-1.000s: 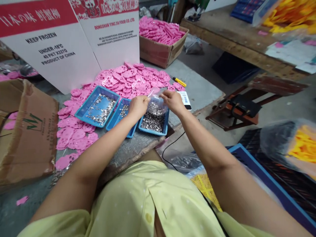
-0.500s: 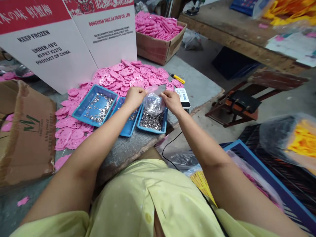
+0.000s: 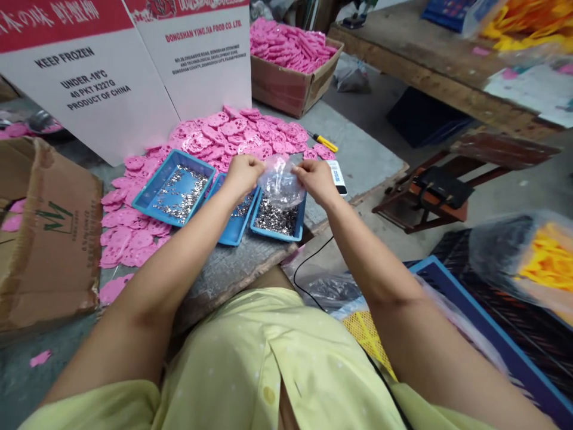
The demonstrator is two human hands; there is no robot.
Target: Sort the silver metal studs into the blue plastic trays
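My left hand (image 3: 243, 175) and my right hand (image 3: 316, 178) are both closed on the top corners of a small clear plastic bag (image 3: 280, 186). The bag hangs between them, with some small silvery metal parts inside. It is just above the rightmost blue tray (image 3: 296, 227), which holds a heap of the same metal parts. A middle blue tray (image 3: 233, 233) and a left blue tray (image 3: 157, 190) lie beside it, each with scattered metal parts. Pink plastic discs (image 3: 242, 134) are piled behind and to the left of the trays.
A white carton wall (image 3: 116, 77) stands behind the pile. A cardboard box of pink discs (image 3: 290, 89) is at the back. A yellow-handled tool (image 3: 326, 143) and a phone (image 3: 338, 174) lie right of my hands. An open carton (image 3: 49, 239) is at the left, a wooden stool (image 3: 430, 197) at the right.
The bag has been lifted a little off the heap in the right tray and looks emptier. Both hands stay pinched on its top; the camera view shifted slightly.
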